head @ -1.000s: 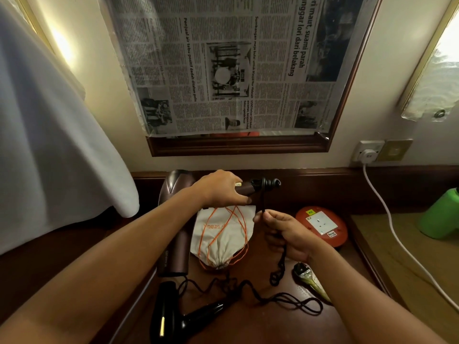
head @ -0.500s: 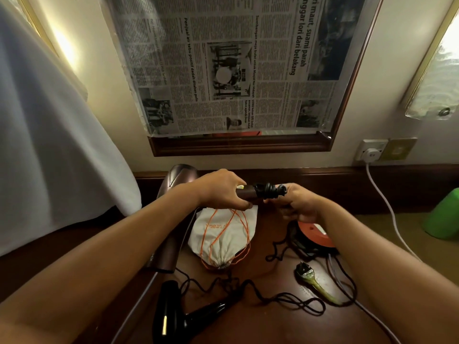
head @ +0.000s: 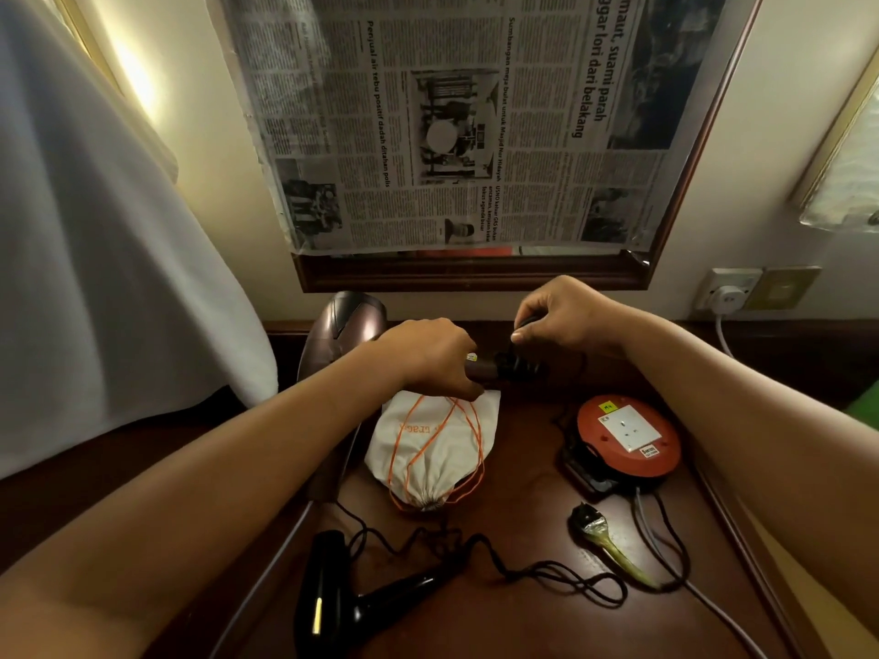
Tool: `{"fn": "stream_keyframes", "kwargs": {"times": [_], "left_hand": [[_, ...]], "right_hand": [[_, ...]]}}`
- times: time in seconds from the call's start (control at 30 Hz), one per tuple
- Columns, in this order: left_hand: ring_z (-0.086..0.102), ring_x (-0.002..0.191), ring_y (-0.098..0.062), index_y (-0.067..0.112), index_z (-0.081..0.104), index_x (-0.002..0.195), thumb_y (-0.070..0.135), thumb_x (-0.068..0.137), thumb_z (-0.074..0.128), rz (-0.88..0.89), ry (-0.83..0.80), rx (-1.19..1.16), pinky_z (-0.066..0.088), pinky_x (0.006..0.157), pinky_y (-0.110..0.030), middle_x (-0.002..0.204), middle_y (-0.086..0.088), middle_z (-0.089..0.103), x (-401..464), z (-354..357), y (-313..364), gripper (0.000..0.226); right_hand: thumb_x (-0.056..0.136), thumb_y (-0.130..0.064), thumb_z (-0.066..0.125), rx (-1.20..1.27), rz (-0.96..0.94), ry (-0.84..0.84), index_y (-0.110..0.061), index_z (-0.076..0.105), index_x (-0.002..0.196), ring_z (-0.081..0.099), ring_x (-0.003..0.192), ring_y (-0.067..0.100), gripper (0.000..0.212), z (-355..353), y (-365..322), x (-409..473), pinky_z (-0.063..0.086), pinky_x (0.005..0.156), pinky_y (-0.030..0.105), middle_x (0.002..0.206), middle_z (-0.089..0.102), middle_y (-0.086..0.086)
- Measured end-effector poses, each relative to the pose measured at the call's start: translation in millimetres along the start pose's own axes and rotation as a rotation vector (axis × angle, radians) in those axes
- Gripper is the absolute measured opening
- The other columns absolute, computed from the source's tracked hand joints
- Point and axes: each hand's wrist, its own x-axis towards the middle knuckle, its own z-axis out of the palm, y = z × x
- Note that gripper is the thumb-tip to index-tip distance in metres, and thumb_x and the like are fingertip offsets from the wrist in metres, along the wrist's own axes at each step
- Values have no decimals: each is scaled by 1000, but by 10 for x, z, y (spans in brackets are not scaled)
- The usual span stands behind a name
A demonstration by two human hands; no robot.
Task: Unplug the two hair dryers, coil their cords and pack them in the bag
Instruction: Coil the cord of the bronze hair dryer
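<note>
Since half a second ago, right hand [head: 566, 316] has lifted above the handle end, pinching the cord [head: 523, 325]; likely another wrap going on. Left hand [head: 428, 359] grips the brown dryer [head: 342, 335] by its handle, over the tabletop [head: 523, 625]. Bag [head: 435, 449] lies closed at 6 o'clock of the hands. Black dryer [head: 333, 606] further at 6 o'clock, cord loose and tangled, uncoiled. Orange socket reel [head: 628, 439] at 4 o'clock; taped plug [head: 590, 523] near it.
</note>
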Motion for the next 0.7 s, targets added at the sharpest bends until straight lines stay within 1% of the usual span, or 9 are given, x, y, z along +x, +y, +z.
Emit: {"fn": "stream_keyframes", "kwargs": {"times": [0.1,0.17,0.23,0.33,0.43,0.5,0.6,0.7], "left_hand": [[57,71,-10,30,61,89,52,80,65,-24,-20,10,47,62,-29,77,8,58,47,18,-1,25],[57,71,-10,31,58,82,51,81,65,-29,-10,0,47,62,-29,77,8,58,75,35,-17,21],[57,70,-11,31,53,74,51,81,64,-34,0,12,48,62,-29,76,7,59,99,45,-31,23],[58,71,-12,31,52,73,51,82,62,-64,-23,34,46,61,-29,78,6,60,132,48,-51,25],[58,71,-11,30,54,78,50,82,63,-82,-41,14,40,58,-26,80,5,61,147,57,-74,22],[57,70,-11,30,54,77,51,81,62,-77,-30,6,39,57,-26,80,4,61,152,66,-96,23],[55,70,-11,30,51,73,54,82,60,-77,-3,-4,37,56,-26,78,4,59,146,63,-121,27],[53,70,-11,27,55,80,55,83,59,-81,24,5,37,59,-27,77,6,56,139,57,-134,29]], "right_hand": [[83,-17,71,-52,-12,26,-15,72,82,63,78,10,3,-9,-60,-22,45,66,17,81,69,1],[86,-16,67,-78,-4,53,-15,71,83,62,78,11,5,11,-103,-64,45,66,18,81,67,-1],[89,-15,62,-89,15,80,-15,70,87,61,79,11,8,47,-145,-122,45,64,18,82,64,-4],[93,-14,53,-85,57,104,-14,69,95,57,75,8,17,146,-202,-222,43,61,18,84,62,-3],[95,-14,46,15,127,111,-16,67,98,52,66,10,21,259,-236,-318,37,55,20,79,59,-1],[96,-12,44,101,166,117,-17,65,98,49,60,10,23,331,-248,-376,37,53,21,74,57,-1],[96,-9,43,230,175,202,-17,64,96,51,55,12,22,463,-238,-452,45,53,26,71,60,2],[98,-11,46,347,180,297,-16,62,99,57,50,8,17,609,-205,-514,50,52,21,71,64,3]]}}
